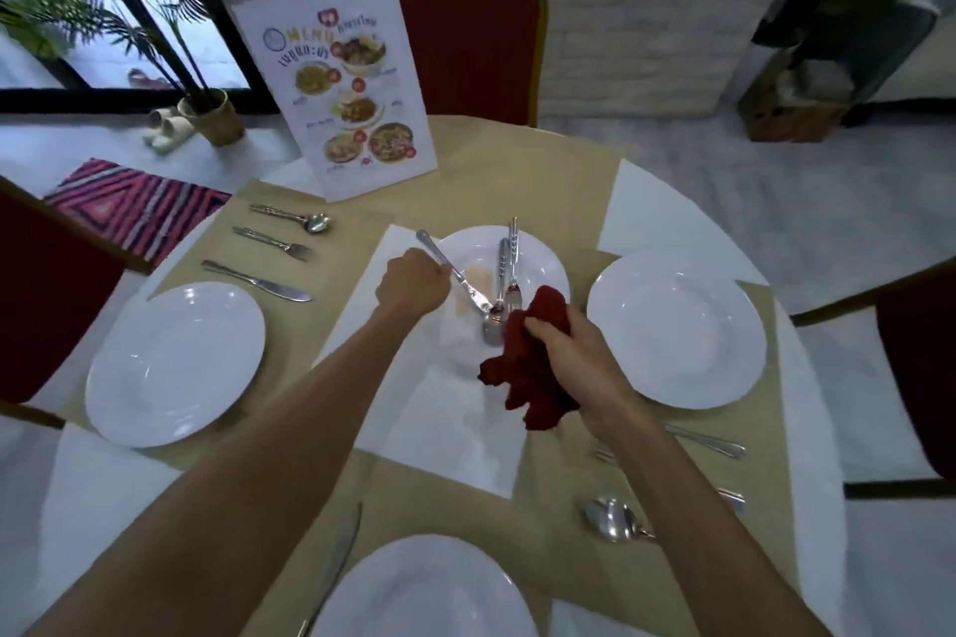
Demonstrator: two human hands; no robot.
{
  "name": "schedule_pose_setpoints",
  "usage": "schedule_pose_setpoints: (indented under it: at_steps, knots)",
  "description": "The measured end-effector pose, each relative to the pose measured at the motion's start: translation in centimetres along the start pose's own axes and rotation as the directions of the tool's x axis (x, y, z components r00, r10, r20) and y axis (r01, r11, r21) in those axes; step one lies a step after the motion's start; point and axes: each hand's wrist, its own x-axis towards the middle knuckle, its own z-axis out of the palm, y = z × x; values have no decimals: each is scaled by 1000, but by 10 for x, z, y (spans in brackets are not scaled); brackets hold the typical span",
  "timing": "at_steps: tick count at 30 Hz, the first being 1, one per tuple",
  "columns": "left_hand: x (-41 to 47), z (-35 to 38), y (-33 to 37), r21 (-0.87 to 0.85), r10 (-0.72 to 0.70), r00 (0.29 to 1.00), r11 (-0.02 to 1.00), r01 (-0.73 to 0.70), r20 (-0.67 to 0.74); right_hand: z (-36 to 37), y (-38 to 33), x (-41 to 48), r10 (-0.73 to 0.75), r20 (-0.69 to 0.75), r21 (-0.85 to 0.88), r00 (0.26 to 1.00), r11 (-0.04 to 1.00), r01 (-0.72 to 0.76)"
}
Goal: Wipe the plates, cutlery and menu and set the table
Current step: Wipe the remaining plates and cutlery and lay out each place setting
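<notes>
At the middle of the round tabletop [517, 171] we see the middle plate [538, 269] on a white napkin [393, 378], with a spoon [499, 285] and a fork [513, 264] lying side by side on it, handles toward twelve o'clock. Our left hand [411, 287] is at that plate's nine o'clock edge, its grip curled tight round the handle of a knife [455, 274], whose blade slants across the plate toward five o'clock and reaches the spoon's bowl. A faint pinkish smear shows on the plate under the blade. Our right hand [564, 352] is at the plate's five o'clock side, its grip bunched round a red cloth [533, 367] that sits right against the fork's tines and hangs over the plate's near rim. At eleven o'clock the menu [344, 88] stands upright. The left plate [176, 362] lies at nine o'clock, with a laid spoon [295, 217], laid fork [274, 242] and laid knife [256, 280] in a row beyond it toward ten o'clock. The right plate [675, 329] lies at three o'clock and the near plate [424, 590] at six. A red chair [471, 47] stands at twelve o'clock.
</notes>
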Motion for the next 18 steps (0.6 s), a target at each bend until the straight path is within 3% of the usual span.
schedule_pose_setpoints:
  at_steps: [4,9,14,18]
  knots:
    - [26,20,20,6,-140,987,990,141,-78,-37,12,-10,-29,1,18,1000,999,29]
    - [32,33,32,147,-106,988,982,122,-115,-68,24,-15,-4,4,87,1000,996,4]
    - [41,27,26,-211,-217,963,961,181,-160,-90,25,-14,0,43,42,999,999,-2]
    - [29,6,29,-283,-163,963,954,99,-214,-103,20,-13,12,49,70,999,997,-15]
